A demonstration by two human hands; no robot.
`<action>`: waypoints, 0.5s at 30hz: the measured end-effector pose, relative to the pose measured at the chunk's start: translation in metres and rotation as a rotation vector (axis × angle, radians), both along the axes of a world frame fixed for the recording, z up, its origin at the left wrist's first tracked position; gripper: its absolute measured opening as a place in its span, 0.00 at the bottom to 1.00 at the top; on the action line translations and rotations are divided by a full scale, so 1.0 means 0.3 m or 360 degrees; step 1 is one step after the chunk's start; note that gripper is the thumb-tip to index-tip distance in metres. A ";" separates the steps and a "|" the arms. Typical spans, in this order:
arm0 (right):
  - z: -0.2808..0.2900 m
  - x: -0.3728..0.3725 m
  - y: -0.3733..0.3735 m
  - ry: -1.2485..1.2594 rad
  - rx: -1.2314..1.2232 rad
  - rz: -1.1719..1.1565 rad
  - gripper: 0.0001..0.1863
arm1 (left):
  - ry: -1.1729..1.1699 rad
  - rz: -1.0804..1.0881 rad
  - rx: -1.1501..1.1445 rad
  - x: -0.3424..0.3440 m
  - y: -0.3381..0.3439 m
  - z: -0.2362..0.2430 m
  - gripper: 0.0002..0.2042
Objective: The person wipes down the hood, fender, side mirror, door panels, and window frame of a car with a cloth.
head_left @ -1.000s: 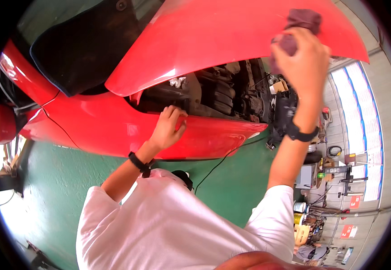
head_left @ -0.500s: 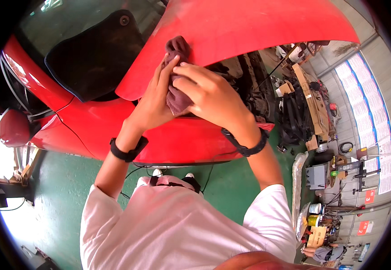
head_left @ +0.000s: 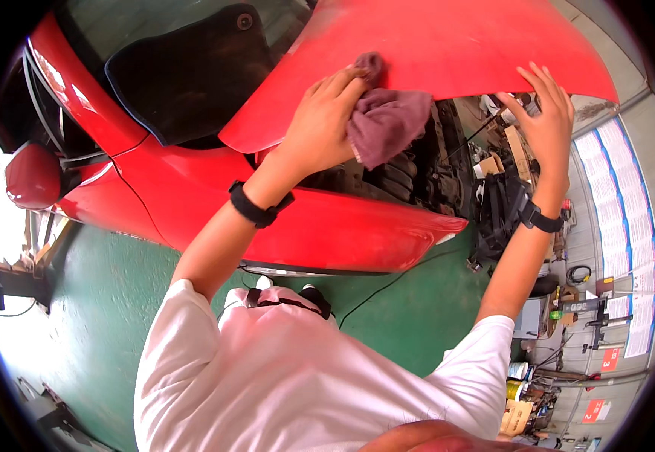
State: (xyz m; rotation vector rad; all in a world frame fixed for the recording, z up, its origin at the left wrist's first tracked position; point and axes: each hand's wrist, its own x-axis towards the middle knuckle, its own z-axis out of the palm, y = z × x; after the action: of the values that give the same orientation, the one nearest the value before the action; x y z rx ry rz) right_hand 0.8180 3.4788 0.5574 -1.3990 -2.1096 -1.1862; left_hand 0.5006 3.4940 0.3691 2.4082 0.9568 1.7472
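A dark maroon cloth (head_left: 391,126) hangs bunched in my left hand (head_left: 323,119), which is closed around it by the edge of the raised red car hood (head_left: 448,45). The cloth's loose part drapes over the open engine bay (head_left: 410,175). Farther right, my right hand (head_left: 547,124) is empty, its fingers spread beside the hood's right edge. Whether those fingertips touch the hood I cannot tell. Below both hands runs the red front fender (head_left: 312,230).
A black panel (head_left: 184,83) lies against the windshield, and a red side mirror (head_left: 33,175) sticks out at left. A cable (head_left: 376,290) crosses the green floor (head_left: 410,324). Along the right wall stand cardboard boxes (head_left: 518,416), tools and a grey metal box (head_left: 528,320).
My hands were together on the cloth; now my right hand has let go and moved right to the hood's edge. My left hand has carried the cloth rightward, where it hangs more unfolded.
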 end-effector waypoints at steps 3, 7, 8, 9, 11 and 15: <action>-0.049 0.059 0.032 -0.0145 0.0201 0.0086 0.26 | 0.0068 0.0202 -0.0208 -0.115 -0.043 -0.097 0.28; -0.052 0.085 0.049 -0.0095 0.0300 0.0247 0.23 | 0.0154 0.0240 -0.0481 -0.283 -0.099 -0.183 0.29; -0.048 0.090 0.048 -0.0112 0.0332 0.0243 0.22 | 0.0224 0.0269 -0.0576 -0.320 -0.115 -0.191 0.29; -0.057 0.081 0.054 -0.0023 0.0328 0.0305 0.21 | 0.0295 0.0297 -0.0669 -0.354 -0.120 -0.202 0.29; -0.066 0.090 0.074 0.0034 0.0296 0.0358 0.21 | 0.0278 0.0293 -0.0711 -0.415 -0.117 -0.257 0.31; -0.023 0.097 0.047 0.0176 -0.0012 0.0474 0.22 | 0.0107 -0.0051 -0.0750 -0.422 -0.107 -0.262 0.38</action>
State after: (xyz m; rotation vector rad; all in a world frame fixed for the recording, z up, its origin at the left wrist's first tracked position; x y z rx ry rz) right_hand 0.8471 3.4928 0.5503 -1.0776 -2.1526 -0.9622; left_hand 0.3741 3.4618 0.2906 2.1691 1.1712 1.2560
